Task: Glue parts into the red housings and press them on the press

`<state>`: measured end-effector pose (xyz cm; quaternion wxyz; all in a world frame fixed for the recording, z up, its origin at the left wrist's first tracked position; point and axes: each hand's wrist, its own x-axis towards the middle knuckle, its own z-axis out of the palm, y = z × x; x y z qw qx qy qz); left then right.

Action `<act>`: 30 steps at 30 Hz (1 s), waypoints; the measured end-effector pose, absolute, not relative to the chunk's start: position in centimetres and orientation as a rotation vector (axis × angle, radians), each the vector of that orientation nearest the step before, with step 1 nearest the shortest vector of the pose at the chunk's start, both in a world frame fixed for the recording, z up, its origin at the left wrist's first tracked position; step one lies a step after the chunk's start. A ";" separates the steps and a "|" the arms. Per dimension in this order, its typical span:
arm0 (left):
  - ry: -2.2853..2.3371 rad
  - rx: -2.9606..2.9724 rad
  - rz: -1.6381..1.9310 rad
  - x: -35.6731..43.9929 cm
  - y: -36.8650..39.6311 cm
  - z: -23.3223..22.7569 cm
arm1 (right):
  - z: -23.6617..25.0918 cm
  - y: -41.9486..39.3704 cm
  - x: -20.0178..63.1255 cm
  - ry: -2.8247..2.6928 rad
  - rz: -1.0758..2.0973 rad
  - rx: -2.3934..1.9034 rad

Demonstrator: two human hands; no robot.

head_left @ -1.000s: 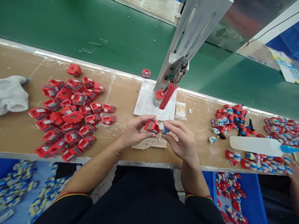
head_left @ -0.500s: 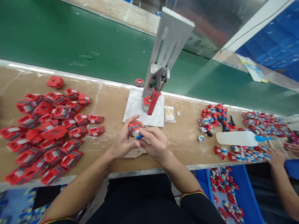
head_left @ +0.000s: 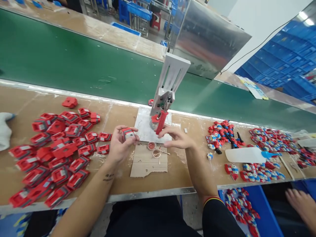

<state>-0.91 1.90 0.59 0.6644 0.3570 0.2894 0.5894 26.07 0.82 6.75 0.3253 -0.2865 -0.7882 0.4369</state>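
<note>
Head view: the left hand (head_left: 118,144) pinches a small red block (head_left: 127,133) between thumb and fingertips, holding it just above the worktop (head_left: 187,164) at about 9 o'clock from the little press (head_left: 161,112). The right hand (head_left: 176,138) is spread wide and holds nothing, with its fingers reaching to the red lever (head_left: 161,121) of the press.

As a judgement, the light pinch could let the block slip or twist, and the right wrist, passing just above the 2 small glue cups (head_left: 154,149) on the cardboard (head_left: 148,161), could tip them.

Both forearms run in from 6 o'clock, the left bent inward and the right stretched towards 12 o'clock. A pile of red parts (head_left: 56,148) lies at 9 o'clock, and a white bottle (head_left: 247,154) at 3 o'clock.
</note>
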 end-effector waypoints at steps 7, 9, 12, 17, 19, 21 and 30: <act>0.715 0.790 1.334 -1.2 2.2 -0.2 | 17.8 5.8 24.8 -1.888 0.900 -0.451; 0.719 0.768 1.347 -1.2 2.3 -0.3 | 18.9 6.6 24.4 -1.685 0.656 -0.597; 0.714 0.736 1.385 -1.2 2.5 -0.3 | 15.7 5.6 24.7 -1.518 0.313 -0.770; 0.727 0.718 1.426 -1.1 2.6 -0.7 | 4.9 4.1 24.4 -1.545 0.518 -1.448; 0.750 0.716 1.425 -1.0 2.6 -0.8 | 2.5 4.6 23.6 -1.569 0.650 -1.535; 0.778 0.717 1.417 -1.1 2.6 -0.8 | 1.6 4.9 23.5 -1.588 0.700 -1.521; 0.850 0.781 1.349 -1.3 2.4 -0.8 | 5.2 9.2 36.6 -1.560 0.514 -1.874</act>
